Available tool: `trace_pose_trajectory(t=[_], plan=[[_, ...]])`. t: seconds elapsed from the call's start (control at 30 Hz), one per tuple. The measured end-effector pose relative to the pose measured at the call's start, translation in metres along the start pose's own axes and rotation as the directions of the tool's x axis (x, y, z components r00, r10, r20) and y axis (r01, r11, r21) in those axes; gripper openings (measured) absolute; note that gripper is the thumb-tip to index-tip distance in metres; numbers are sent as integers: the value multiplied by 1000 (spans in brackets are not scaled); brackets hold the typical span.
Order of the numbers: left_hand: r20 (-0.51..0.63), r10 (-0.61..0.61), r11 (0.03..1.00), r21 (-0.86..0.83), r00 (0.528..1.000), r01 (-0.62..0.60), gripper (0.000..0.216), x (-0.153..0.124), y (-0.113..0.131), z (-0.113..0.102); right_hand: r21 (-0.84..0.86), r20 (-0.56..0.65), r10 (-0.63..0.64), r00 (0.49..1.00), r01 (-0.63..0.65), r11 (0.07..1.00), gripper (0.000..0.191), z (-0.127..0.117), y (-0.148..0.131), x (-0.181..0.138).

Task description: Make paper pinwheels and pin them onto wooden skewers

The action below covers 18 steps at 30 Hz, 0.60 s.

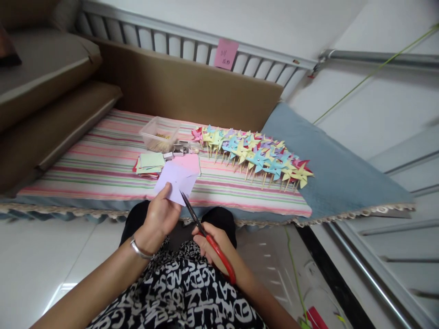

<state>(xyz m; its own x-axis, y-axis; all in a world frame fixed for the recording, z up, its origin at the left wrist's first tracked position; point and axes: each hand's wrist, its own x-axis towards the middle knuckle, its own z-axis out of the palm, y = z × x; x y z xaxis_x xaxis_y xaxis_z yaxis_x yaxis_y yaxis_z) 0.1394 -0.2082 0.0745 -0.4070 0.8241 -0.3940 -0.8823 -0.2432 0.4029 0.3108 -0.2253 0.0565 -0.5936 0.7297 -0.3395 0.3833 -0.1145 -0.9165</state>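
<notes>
Your left hand (pixel 161 214): grip closed, pinching the lilac paper square (pixel 175 180) by its lower corner, over the bed's (pixel 103 169) front edge. Your right hand (pixel 214 249): grip closed around the red-handled scissors (pixel 206 235), blade tips touching the paper's lower edge. Pinwheels (pixel 255 153) lie on the bed beyond.

Person seen from the lap outward. Both forearms bare as far as the frame's lower edge. Left wrist carries a slim silver-coloured bangle (pixel 140 250), smooth and plain, catching a highlight, sitting just below the left hand (pixel 161 214). Right hand (pixel 214 244) and its wrist are bare. Over the lap lies a black garment (pixel 185 292) printed all over with bold white block letters, jumbled and running at several angles. The cloth lies in soft folds. Beyond it, plain black cloth covers both knees (pixel 136 219), matte and unprinted. Whether this is one piece with the lettered cloth or a separate one cannot be told.
</notes>
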Motion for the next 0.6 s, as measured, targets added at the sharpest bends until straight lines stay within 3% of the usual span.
trace_pose_trajectory(t=[0.6], plan=[[-33,24,1000,-11,999,-25,22,-12,-6,4,-44,-51,-52,997,49,998,17,5,-2,2]])
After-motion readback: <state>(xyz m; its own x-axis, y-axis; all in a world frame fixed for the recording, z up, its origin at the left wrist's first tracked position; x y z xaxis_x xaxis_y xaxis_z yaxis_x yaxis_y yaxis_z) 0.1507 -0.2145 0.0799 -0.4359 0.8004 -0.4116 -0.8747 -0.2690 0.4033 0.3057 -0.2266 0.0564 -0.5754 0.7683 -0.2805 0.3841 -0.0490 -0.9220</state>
